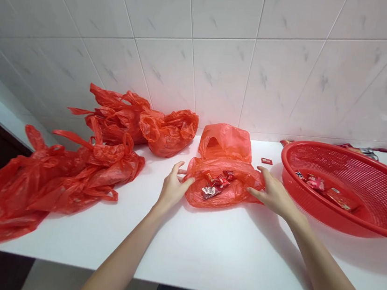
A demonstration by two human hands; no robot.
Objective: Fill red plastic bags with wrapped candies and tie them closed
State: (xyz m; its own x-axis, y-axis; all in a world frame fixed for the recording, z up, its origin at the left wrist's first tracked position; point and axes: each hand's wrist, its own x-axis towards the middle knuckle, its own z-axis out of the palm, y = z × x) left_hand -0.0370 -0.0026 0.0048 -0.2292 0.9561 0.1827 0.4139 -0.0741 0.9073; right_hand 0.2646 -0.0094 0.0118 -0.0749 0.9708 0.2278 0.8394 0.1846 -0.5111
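Observation:
A red plastic bag (227, 142) lies on the white table in front of me with its mouth spread wide. Inside it are several small wrapped snacks (211, 192) in dark and red packaging. My left hand (173, 187) grips the bag's left rim, thumb on the inner side and fingers outside. At the right rim, my right hand (272, 192) holds the plastic between its thumb and fingers. A small red packet (266, 161) lies on the table just beyond my right hand.
A red perforated basket (328, 220) with several wrapped snacks (342, 199) stands at the right. More snack packets lie behind it along the tiled wall (219, 73). Several filled red bags (80, 178) crowd the left side, one rounded bag (169, 135) nearer the middle.

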